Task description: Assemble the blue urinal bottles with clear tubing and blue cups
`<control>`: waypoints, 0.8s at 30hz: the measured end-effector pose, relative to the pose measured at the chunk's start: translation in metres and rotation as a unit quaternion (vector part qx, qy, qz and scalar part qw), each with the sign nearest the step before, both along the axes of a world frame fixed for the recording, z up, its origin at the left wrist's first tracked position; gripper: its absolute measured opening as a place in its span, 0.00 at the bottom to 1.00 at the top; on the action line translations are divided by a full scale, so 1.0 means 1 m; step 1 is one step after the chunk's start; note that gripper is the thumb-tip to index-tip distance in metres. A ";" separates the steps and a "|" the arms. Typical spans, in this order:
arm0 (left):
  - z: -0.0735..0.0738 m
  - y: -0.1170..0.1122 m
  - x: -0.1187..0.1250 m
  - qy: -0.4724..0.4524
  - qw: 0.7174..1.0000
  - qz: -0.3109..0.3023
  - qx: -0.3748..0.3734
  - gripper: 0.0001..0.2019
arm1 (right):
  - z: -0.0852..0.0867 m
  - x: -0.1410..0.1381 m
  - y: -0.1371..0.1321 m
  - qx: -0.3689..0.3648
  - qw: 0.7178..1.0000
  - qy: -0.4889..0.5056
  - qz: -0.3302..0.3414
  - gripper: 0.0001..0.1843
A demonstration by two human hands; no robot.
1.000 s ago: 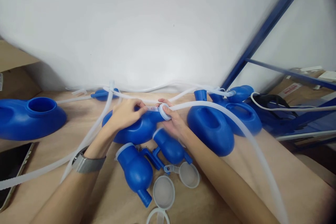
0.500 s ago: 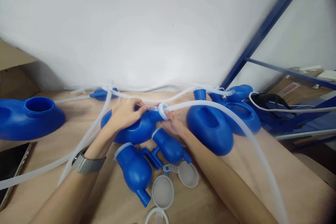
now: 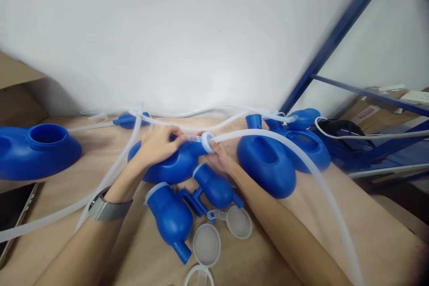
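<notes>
A blue plastic urinal bottle (image 3: 170,167) lies on the table under my hands, its neck pointing right. Over the mouth of that neck sits a white ring-shaped cap (image 3: 207,143), from which a long translucent hose (image 3: 284,139) arches to the right. My left hand (image 3: 159,144) pinches the end of the cap's clear strap (image 3: 193,138) between thumb and fingers. My right hand (image 3: 219,156) is closed around the cap and neck, thumb on the cap's rim; some of its fingers are hidden behind. Just below are two smaller blue spouted pieces (image 3: 174,216) with white rims.
Two translucent lids (image 3: 207,245) lie in front. More blue bottles (image 3: 266,165) stand at right, another (image 3: 36,154) at left. A second hose (image 3: 117,172) crosses the left side, near a dark phone-like device (image 3: 15,210). A blue metal frame (image 3: 335,40) rises at right.
The view has shifted very slightly. Both hands keep the same grip on the strap and the cap, with no clear movement of the things.
</notes>
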State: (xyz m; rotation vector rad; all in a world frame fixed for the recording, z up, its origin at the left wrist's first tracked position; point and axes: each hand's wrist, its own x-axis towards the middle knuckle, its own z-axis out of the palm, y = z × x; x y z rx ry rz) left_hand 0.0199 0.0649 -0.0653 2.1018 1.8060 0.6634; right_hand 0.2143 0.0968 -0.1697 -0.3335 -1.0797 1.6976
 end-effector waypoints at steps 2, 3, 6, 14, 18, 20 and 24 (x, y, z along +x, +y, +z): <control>-0.001 0.001 -0.001 -0.008 1.000 -0.007 0.001 0.17 | -0.001 0.001 -0.001 -0.010 0.999 0.012 0.036 0.33; -0.002 0.001 -0.002 -0.012 1.000 -0.010 0.002 0.17 | -0.001 0.003 -0.001 -0.017 0.998 0.019 0.055 0.33; -0.006 0.003 -0.004 -0.018 1.000 -0.014 0.005 0.17 | -0.001 0.007 0.001 -0.052 0.994 0.043 0.082 0.28; -0.007 0.003 -0.004 -0.013 1.000 -0.011 0.011 0.16 | -0.002 0.007 0.004 -0.108 0.993 0.032 0.037 0.22; -0.007 0.003 -0.004 -0.009 1.000 -0.012 0.012 0.16 | 0.000 0.006 0.004 -0.112 0.992 0.046 0.017 0.16; -0.007 0.003 -0.005 -0.018 0.999 -0.032 0.015 0.16 | 0.001 0.005 0.003 -0.114 0.992 0.054 0.012 0.16; -0.005 0.003 -0.007 -0.033 0.997 -0.065 0.014 0.15 | 0.005 0.003 0.000 -0.111 0.992 0.062 0.009 0.19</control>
